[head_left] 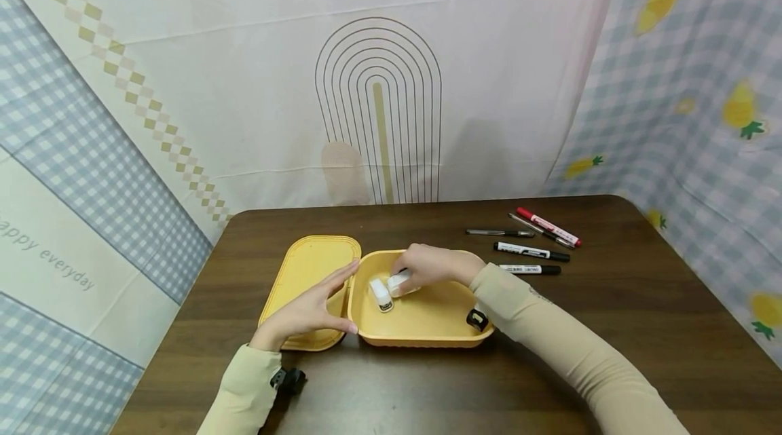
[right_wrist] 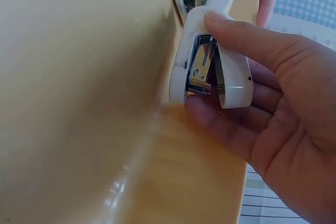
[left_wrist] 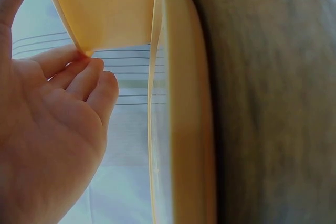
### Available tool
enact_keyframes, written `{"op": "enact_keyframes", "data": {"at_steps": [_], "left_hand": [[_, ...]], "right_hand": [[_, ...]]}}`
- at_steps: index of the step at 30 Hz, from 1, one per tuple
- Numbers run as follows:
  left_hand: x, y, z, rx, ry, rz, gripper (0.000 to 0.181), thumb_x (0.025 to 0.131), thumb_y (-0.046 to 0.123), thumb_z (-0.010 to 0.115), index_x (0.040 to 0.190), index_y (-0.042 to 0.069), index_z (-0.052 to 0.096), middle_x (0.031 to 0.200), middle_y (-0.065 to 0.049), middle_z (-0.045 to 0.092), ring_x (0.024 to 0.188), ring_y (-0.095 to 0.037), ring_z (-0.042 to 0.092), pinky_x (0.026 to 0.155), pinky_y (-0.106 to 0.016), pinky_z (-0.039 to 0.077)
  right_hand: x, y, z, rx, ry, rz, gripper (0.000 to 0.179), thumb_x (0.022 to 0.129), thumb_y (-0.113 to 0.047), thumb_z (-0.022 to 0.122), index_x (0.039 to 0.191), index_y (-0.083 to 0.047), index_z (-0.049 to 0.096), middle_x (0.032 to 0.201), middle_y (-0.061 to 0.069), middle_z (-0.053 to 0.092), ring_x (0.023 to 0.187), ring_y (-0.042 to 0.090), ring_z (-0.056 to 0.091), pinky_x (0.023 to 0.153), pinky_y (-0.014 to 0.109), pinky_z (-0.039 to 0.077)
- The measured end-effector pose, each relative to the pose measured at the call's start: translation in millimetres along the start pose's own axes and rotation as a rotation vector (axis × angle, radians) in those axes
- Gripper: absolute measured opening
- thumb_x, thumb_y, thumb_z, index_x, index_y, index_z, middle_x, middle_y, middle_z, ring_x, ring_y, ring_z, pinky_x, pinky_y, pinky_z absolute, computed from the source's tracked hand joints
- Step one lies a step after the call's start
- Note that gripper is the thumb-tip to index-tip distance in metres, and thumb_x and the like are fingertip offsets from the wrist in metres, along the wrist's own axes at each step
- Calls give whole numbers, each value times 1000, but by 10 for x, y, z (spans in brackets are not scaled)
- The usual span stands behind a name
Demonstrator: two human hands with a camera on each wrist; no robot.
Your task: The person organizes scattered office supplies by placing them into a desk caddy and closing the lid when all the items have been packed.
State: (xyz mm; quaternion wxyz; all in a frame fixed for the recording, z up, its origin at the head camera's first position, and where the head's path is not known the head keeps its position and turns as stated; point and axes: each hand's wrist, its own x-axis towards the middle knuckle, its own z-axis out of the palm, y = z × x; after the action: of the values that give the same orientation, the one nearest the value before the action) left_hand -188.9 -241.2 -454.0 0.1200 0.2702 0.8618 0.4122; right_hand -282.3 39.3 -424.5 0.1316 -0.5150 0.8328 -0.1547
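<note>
My right hand (head_left: 427, 265) reaches into a yellow plastic box (head_left: 421, 341) and grips a small white stapler (right_wrist: 184, 51) between thumb and fingers, low over the box floor. A second white stapler (head_left: 381, 294) lies just left of it; in the right wrist view it shows partly behind the held one. At the box's left side is my left hand (head_left: 308, 309), thumb and fingers spread, fingertips at the rim. The left wrist view shows fingertips touching the box edge (left_wrist: 110, 9). Below that hand lies the yellow lid (head_left: 311, 265).
A small black object (head_left: 477, 319) sits in the box's front right corner. Beyond the box, to the right, lie a red-capped marker (head_left: 550, 227), black-capped markers (head_left: 531, 251) and slim pens (head_left: 499, 233). Everything stands on a dark wooden table (head_left: 391, 394) against a cloth-covered wall.
</note>
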Motion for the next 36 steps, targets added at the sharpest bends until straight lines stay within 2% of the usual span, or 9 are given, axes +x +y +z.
{"op": "enact_keyframes", "data": {"at_steps": [10,17,29,36], "left_hand": [[9,16,-1,-9,6,11,112,75,37,90,162,18,22,168,-2,15,152,-23,17,119,-53,21],[2,12,-3,-2,1,21,113,75,38,90,162,15,22,168,-9,14,152,-26,17,119,-54,22],[-15,4,2,0,-4,4,113,75,40,90,163,18,22,169,-2,14,152,-19,15,120,-52,20],[-11,-13,9,2,0,6,113,75,40,90,163,20,22,169,0,14,152,-18,15,120,-52,20]], "right_hand": [[6,-26,14,-16,-19,13,19,90,-26,78,101,-10,76,89,-8,69,74,2,55,69,20,48],[3,-49,37,-16,-19,18,19,90,-25,79,101,-10,77,88,-8,69,75,2,55,70,20,48],[4,-36,64,-20,-7,24,19,89,-27,79,102,-12,77,89,-10,69,75,2,56,71,20,49],[-45,-52,-28,26,13,20,13,91,-21,77,101,-13,76,84,-8,66,71,2,52,66,20,45]]}}
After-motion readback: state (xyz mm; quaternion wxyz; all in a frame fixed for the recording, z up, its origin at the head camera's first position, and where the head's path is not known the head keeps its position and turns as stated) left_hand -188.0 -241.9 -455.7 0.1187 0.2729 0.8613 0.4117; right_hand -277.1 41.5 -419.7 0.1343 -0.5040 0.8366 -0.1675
